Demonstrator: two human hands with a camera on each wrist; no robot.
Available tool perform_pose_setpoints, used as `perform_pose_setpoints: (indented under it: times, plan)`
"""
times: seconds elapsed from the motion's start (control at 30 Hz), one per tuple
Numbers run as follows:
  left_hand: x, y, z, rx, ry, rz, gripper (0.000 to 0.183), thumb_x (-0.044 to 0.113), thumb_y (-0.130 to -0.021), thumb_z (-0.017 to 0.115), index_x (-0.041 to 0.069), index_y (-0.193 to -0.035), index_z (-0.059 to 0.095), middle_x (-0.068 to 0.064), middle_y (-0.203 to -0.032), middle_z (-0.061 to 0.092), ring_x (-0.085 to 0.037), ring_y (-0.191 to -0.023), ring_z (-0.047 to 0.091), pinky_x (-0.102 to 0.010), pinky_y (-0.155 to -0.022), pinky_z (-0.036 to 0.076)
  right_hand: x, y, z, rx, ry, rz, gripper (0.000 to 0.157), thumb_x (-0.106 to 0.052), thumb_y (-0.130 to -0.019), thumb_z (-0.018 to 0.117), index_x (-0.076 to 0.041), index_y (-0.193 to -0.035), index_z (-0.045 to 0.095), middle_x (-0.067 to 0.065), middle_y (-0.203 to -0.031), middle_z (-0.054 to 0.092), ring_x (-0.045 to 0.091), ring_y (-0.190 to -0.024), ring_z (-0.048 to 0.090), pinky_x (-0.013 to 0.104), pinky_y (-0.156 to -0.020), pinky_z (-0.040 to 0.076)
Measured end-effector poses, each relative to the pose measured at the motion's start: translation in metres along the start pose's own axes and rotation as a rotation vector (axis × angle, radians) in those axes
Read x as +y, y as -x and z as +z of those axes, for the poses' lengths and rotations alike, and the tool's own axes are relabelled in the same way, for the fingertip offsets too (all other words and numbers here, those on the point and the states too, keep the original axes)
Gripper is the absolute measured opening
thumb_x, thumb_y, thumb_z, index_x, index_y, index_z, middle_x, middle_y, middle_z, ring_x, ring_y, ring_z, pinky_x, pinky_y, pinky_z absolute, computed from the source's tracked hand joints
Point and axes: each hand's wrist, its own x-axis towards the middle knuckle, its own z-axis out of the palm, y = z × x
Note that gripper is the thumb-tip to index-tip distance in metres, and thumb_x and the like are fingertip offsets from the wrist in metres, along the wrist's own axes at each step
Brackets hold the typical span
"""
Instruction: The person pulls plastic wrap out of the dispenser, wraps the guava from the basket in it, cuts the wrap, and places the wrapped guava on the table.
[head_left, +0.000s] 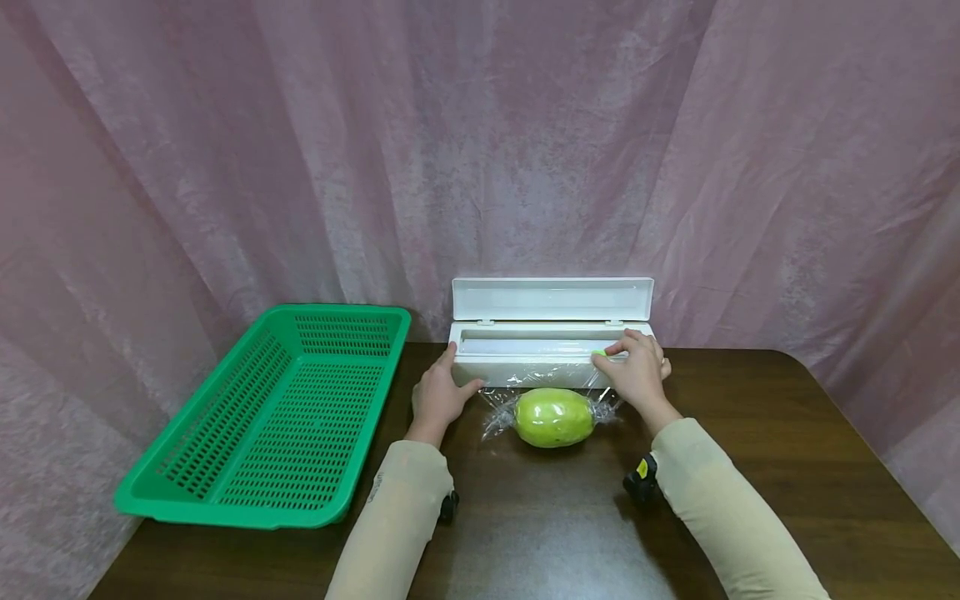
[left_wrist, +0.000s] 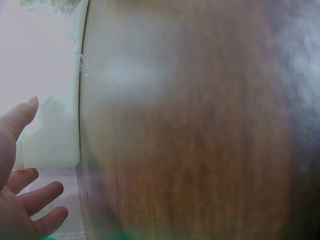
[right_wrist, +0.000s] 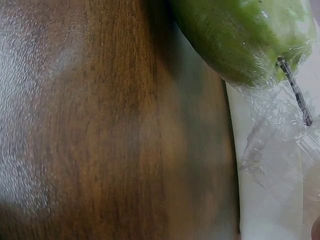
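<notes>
A white cling film box (head_left: 551, 367) stands at the table's back, its lid (head_left: 552, 298) up and the roll (head_left: 528, 347) inside. Straight, spread fingers of my left hand (head_left: 437, 400) rest against its left end; in the left wrist view the thumb (left_wrist: 22, 116) lies over its front. At the right, my right hand (head_left: 637, 371) pinches a small bright-green slider (head_left: 598, 353) on the box's front edge; the right wrist view hides this grip. A melon-like oval green fruit (head_left: 553, 417) lies before the box, wrapped in clear film (head_left: 498, 414). Its dark stem (right_wrist: 296, 92) pokes out.
A green slotted plastic basket (head_left: 277, 515) sits on the left of the brown wooden table (head_left: 540, 517). Behind the table hangs a pink curtain (head_left: 525, 167). Black wrist cameras (head_left: 641, 479) hang under the sleeves.
</notes>
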Motion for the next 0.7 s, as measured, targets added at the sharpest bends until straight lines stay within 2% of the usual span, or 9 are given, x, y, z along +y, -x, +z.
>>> perform_pose_setpoints:
  times: [0.4,0.7]
  plan:
    - [-0.0002,0.0002,-0.0005,0.001,-0.008,0.003,0.086,0.048,-0.077,0.074,0.019,-0.148,0.034,-0.007,-0.144,0.047,-0.032,-0.113,0.059,-0.049,-0.085,0.050,0.0019,-0.0005,0.0004,-0.006,-0.016,0.010,0.030,-0.027,-0.080,0.070,0.001,-0.092,0.064,0.017,-0.143,0.041,0.045,-0.139,0.017,0.067,-0.105,0.002]
    - [-0.0002,-0.0002,-0.0001,-0.001,-0.004,0.004,0.086,0.048,-0.077,0.074,0.019,-0.147,0.035,-0.007,-0.144,0.046,-0.032,-0.114,0.059,-0.049,-0.087,0.049,0.0032,-0.0007,-0.0008,0.011,-0.027,0.010,0.031,-0.025,-0.080,0.070,0.002,-0.092,0.066,0.017,-0.143,0.043,0.044,-0.137,0.023,0.063,-0.105,0.008]
